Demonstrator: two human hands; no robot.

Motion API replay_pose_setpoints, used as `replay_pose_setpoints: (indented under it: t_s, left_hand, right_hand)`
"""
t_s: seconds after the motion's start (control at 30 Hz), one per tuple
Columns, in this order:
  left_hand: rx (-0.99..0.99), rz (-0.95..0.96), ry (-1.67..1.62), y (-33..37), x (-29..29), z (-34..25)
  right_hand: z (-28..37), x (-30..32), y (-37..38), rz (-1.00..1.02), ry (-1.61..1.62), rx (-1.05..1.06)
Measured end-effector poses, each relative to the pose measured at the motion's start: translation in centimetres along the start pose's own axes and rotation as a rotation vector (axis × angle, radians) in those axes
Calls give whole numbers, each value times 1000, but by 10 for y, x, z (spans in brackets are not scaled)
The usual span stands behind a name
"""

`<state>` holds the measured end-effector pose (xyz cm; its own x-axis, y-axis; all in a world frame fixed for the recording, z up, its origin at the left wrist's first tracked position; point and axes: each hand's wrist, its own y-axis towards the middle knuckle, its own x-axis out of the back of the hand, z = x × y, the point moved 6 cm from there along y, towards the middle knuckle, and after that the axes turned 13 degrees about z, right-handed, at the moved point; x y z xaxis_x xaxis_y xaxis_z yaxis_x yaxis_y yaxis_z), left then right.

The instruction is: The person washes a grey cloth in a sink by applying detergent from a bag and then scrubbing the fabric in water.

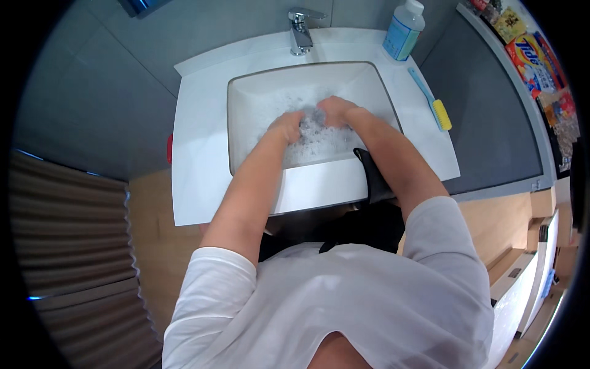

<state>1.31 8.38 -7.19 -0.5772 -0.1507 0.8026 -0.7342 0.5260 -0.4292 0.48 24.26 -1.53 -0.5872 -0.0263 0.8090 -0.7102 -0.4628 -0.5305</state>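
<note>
In the white sink point(247, 95), left hand point(286, 126) and right hand point(337, 112) curl amid suds point(312, 140).

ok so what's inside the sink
White suds, with the left hand and right hand among them. What the suds cover, and whether either hand holds anything, can't be seen.

Suds point(312, 136) in sink point(344, 74); faucet point(300, 34) behind; bottle point(402, 35), brush point(431, 103) right.

Left counter strip point(200, 154) offered room beside basin point(247, 98). Right strip ran tighter: bottle point(402, 35) stood at back, brush point(439, 111) lay nearer. Faucet point(300, 35) blocked back centre. Narrow gap separated left hand point(286, 126) from right hand point(337, 112).
</note>
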Motion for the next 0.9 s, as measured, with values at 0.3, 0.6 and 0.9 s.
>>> replay_pose_setpoints:
  t_s: [0.3,0.6,0.9]
  left_hand:
    - [224,-90,-6,-42,42,-42]
    - [123,-364,0,-54,49,-24]
    - [283,-555,186,-61,68,-17]
  right_hand:
    - [-34,23,-19,3,-24,103]
    - [-12,17,-22,-206,222,-15]
    - [-17,31,-26,-491,109,-67]
